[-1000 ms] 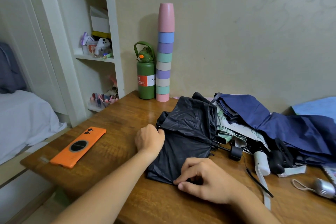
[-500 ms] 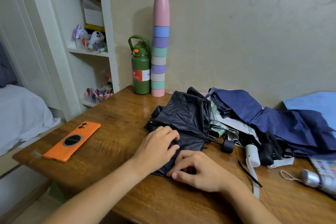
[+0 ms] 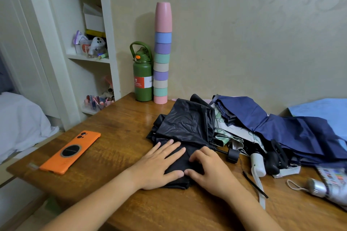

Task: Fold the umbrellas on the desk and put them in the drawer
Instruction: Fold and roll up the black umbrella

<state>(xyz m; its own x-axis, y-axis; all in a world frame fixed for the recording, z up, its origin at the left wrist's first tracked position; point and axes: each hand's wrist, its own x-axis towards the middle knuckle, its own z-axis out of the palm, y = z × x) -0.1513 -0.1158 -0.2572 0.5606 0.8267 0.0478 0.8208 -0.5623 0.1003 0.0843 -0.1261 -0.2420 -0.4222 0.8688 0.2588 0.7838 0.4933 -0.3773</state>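
Your flat-fingered left hand (image 3: 161, 163) and half-curled right hand (image 3: 208, 170) just press, gripping nothing, the limp, slippery black fabric umbrella (image 3: 187, 127); grab its stiff handle at 3 o'clock.

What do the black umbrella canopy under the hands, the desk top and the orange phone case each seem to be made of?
Black umbrella canopy: thin coated fabric, likely nylon or polyester; it creases and has a dull sheen.
Desk top: wood or wood veneer, varnished; grain shows and it reflects light.
Orange phone case: looks like matte hard plastic; uniform colour, no gloss.
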